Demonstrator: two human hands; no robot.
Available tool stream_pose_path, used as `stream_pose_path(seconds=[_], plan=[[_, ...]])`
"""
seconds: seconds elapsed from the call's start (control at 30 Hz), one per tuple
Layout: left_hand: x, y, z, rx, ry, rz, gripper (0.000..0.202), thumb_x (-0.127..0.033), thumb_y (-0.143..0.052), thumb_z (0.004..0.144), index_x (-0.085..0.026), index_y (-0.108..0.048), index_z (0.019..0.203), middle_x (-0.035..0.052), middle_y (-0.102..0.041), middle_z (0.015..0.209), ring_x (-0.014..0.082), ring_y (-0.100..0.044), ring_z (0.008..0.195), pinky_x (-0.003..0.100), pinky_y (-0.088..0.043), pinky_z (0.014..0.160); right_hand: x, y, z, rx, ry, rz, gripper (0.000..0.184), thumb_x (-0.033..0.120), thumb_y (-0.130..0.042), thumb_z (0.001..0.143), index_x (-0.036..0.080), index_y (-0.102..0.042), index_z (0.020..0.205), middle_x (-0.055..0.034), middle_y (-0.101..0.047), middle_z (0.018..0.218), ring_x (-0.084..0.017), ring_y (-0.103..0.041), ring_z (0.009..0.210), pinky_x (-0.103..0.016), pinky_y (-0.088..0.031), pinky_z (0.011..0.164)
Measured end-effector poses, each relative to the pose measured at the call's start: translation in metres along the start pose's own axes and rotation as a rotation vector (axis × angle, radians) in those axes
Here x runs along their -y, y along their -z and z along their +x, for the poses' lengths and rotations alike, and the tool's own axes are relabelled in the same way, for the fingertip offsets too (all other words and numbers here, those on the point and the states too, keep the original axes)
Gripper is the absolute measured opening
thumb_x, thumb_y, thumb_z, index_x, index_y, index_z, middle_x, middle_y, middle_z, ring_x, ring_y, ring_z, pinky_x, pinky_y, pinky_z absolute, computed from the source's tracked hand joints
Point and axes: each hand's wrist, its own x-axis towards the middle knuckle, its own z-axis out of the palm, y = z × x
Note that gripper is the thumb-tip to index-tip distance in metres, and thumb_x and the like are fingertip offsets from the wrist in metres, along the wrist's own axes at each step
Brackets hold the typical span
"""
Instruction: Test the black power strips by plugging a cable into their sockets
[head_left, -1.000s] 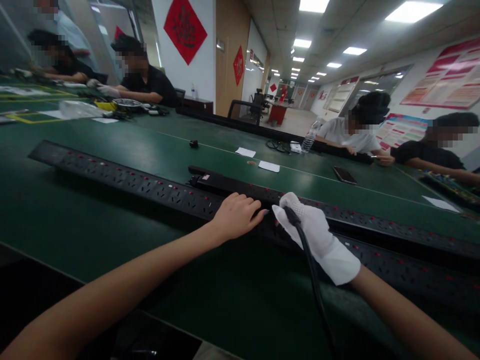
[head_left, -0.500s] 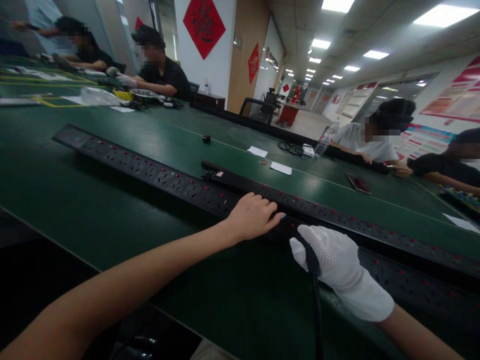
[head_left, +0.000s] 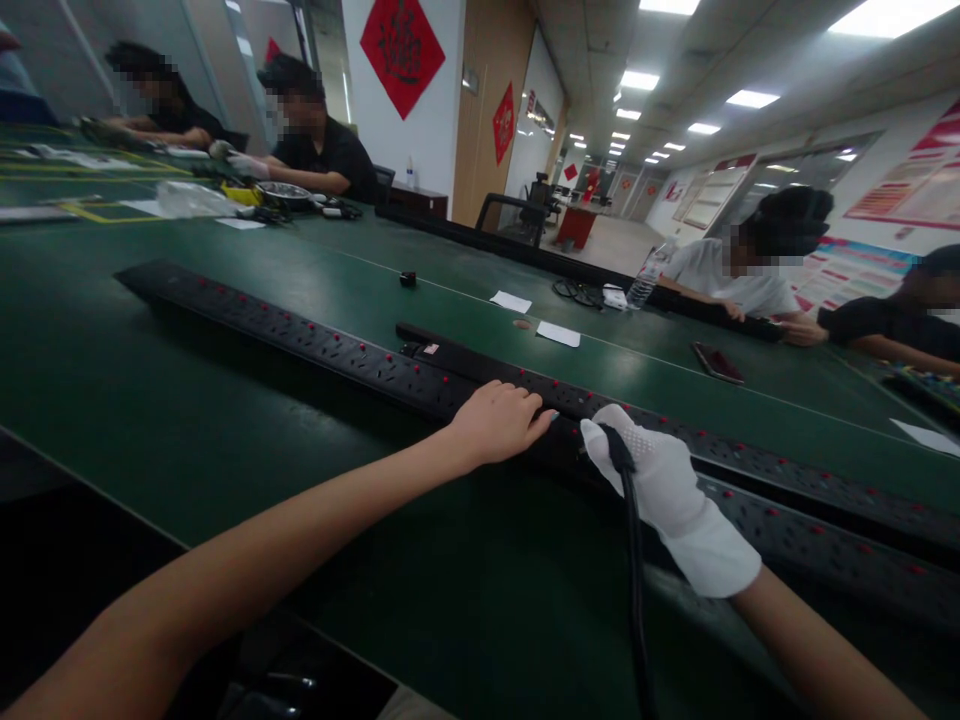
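Observation:
A long black power strip [head_left: 300,330] with rows of sockets and small red switches or lights lies across the table before me, its socket face tilted. My bare left hand [head_left: 499,425] is closed over its middle, fingers bent across the far edge. In my white-gloved right hand [head_left: 660,475] is a black plug [head_left: 619,450], gripped between thumb and fingers right by the strip's sockets. Its thick black cord [head_left: 637,600] hangs down toward me. The glove hides the plug's pins, so I cannot tell whether they are in a socket. Just behind lies a second black power strip [head_left: 795,463].
The green table [head_left: 247,450] carries white paper slips [head_left: 559,333], a small black object [head_left: 407,279], a phone [head_left: 718,362] and a water bottle [head_left: 646,280]. A long black bar [head_left: 480,240] runs along the far side. Several people sit around the table.
My right hand has moved up and slightly left with the plug, closer to the strip. The near strip has rolled, so its socket face looks narrower. My left hand keeps its hold.

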Motion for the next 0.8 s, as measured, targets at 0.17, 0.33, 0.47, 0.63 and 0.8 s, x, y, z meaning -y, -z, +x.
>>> stream_pose_path(seconds=[0.17,0.33,0.47,0.63,0.8], plan=[[-0.002,0.001,0.0,-0.008,-0.002,0.014,0.043,-0.041,-0.024,0.091,-0.015,-0.058,0.085,0.0073,-0.062,0.082,0.0197,-0.058,0.078,0.036,-0.04,0.073,0.009,0.007,0.004,0.009,0.073,-0.173,0.028,0.043,-0.04,0.084,0.02,-0.056,0.082,0.0009,-0.058,0.058,-0.011,-0.051,0.05,-0.022,-0.024,0.049],[-0.003,0.002,-0.002,-0.024,-0.001,0.031,0.042,-0.041,-0.025,0.09,-0.015,-0.058,0.084,0.0069,-0.062,0.081,0.0198,-0.058,0.077,0.035,-0.04,0.072,0.023,0.015,0.005,0.034,0.102,-0.306,0.03,0.042,-0.036,0.086,0.022,-0.057,0.091,-0.0005,-0.061,0.064,-0.013,-0.053,0.054,-0.024,-0.021,0.05],[-0.002,0.002,-0.002,-0.033,-0.008,0.03,0.041,-0.04,-0.026,0.09,-0.015,-0.058,0.084,0.0065,-0.062,0.081,0.0201,-0.058,0.078,0.035,-0.04,0.072,0.026,0.014,0.0,0.058,0.095,-0.299,0.031,0.043,-0.035,0.086,0.022,-0.058,0.086,-0.0006,-0.06,0.064,-0.012,-0.052,0.053,-0.025,-0.019,0.049],[-0.002,0.001,-0.002,-0.016,-0.005,0.02,0.04,-0.04,-0.027,0.09,-0.015,-0.058,0.083,0.0071,-0.062,0.081,0.0199,-0.058,0.079,0.036,-0.04,0.073,0.026,0.01,-0.006,0.084,0.067,-0.283,0.033,0.043,-0.033,0.087,0.021,-0.057,0.083,-0.0013,-0.06,0.066,-0.012,-0.052,0.055,-0.025,-0.019,0.05],[-0.003,0.002,-0.004,-0.034,-0.017,0.018,0.039,-0.04,-0.027,0.09,-0.015,-0.058,0.086,0.0067,-0.061,0.081,0.0195,-0.057,0.077,0.035,-0.039,0.072,0.019,0.008,-0.007,0.109,0.122,-0.184,0.033,0.045,-0.036,0.086,0.02,-0.057,0.087,-0.0027,-0.062,0.071,-0.013,-0.054,0.062,-0.024,-0.026,0.055]])
